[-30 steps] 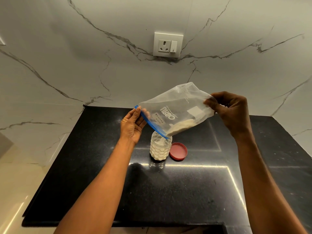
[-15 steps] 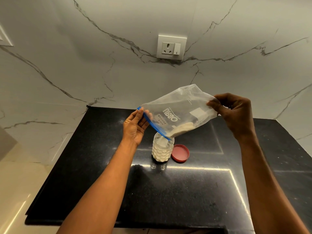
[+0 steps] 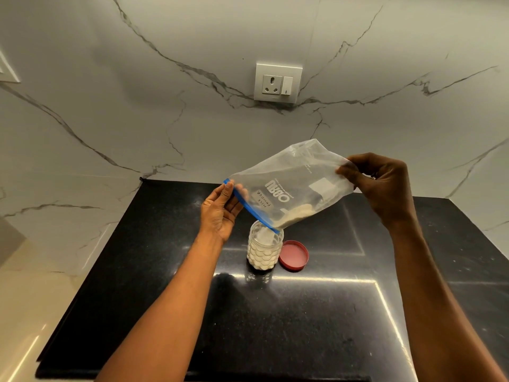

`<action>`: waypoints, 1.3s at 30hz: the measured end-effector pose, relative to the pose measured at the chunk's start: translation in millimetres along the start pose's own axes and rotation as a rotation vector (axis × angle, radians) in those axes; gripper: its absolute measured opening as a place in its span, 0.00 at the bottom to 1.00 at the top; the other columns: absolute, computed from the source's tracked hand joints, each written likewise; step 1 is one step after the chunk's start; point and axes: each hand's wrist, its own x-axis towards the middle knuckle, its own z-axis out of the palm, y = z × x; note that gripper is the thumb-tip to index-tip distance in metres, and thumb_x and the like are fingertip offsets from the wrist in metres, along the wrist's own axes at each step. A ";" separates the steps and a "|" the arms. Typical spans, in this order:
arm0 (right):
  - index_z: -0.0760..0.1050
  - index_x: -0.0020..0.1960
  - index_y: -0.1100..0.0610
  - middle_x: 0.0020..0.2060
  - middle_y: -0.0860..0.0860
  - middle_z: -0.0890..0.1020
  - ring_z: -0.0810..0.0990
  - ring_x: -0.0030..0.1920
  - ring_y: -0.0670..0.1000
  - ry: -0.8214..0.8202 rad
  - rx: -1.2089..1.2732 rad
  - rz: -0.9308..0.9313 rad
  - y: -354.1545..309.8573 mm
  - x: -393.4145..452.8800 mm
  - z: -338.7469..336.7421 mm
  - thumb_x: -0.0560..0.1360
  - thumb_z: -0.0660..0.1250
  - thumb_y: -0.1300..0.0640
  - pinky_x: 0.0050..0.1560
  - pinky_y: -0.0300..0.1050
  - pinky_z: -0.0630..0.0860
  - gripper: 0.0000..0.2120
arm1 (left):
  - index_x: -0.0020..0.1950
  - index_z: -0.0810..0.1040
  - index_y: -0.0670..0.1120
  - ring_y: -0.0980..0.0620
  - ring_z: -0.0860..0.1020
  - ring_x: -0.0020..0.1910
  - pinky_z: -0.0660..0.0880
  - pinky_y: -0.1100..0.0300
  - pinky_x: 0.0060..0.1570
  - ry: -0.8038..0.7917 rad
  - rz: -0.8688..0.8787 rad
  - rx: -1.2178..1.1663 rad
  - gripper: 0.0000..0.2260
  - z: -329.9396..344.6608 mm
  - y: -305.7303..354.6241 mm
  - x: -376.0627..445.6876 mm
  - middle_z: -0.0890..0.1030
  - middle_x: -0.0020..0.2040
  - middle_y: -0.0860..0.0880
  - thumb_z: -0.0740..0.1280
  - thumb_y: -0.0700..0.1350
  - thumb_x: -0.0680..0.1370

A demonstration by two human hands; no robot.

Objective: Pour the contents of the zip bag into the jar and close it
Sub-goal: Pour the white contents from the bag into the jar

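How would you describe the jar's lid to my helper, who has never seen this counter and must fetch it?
Find the black countertop below the marble wall's socket. Near its middle stands a clear, bumpy jar of white powder, under the tilted zip bag. The lid lies flat just right of the jar, touching or nearly so: a round red disc, the only red thing there.

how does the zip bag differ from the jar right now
The bag is held tilted in the air by the left hand and right hand; the jar stands upright on the counter. The bag is soft film with a blue zip; the jar is rigid and dimpled. The bag is mostly empty; the jar nearly full. Both are clear, open, and hold pale powder.
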 end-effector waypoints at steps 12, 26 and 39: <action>0.82 0.52 0.64 0.45 0.52 0.84 0.84 0.43 0.42 -0.001 -0.044 -0.006 4.5 3.1 -1.2 0.73 0.73 0.62 0.41 0.35 0.81 0.09 | 0.52 0.81 0.44 0.48 0.85 0.49 0.84 0.54 0.47 -0.004 -0.010 -0.002 0.10 -2.5 -3.1 0.7 0.86 0.47 0.45 0.72 0.42 0.71; 0.82 0.51 0.64 0.45 0.53 0.84 0.84 0.43 0.42 -0.007 -0.028 0.005 6.7 3.3 0.0 0.73 0.73 0.63 0.42 0.35 0.81 0.08 | 0.52 0.81 0.44 0.48 0.85 0.48 0.84 0.55 0.44 0.015 0.000 -0.002 0.08 -3.2 -4.1 1.9 0.86 0.46 0.45 0.70 0.41 0.74; 0.82 0.51 0.63 0.43 0.52 0.85 0.85 0.43 0.45 -0.018 0.003 0.027 12.5 5.2 2.2 0.73 0.73 0.62 0.43 0.42 0.83 0.08 | 0.53 0.81 0.44 0.47 0.85 0.50 0.84 0.53 0.47 0.034 0.007 0.011 0.10 -4.6 -2.5 4.7 0.85 0.49 0.45 0.71 0.41 0.73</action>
